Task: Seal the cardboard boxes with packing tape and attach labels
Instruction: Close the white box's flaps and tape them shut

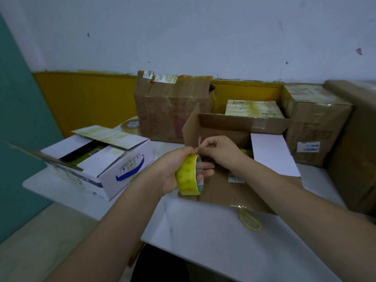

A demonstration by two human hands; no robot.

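My left hand (175,169) grips a yellow roll of packing tape (188,175), fingers through its core, held upright above the table. My right hand (217,151) pinches the loose tape end at the top of the roll, with a short strip sticking up. Right behind my hands stands an open brown cardboard box (240,127), its flaps raised and one white flap (272,153) folded out to the right. A small label (236,178) shows on its near flap.
A white box (105,167) with open flaps sits at the left on the white table (203,237). Taped brown boxes (168,106) (315,123) line the back wall. Another tape roll (130,125) lies behind the white box. Yellow-handled scissors (249,220) lie near the front.
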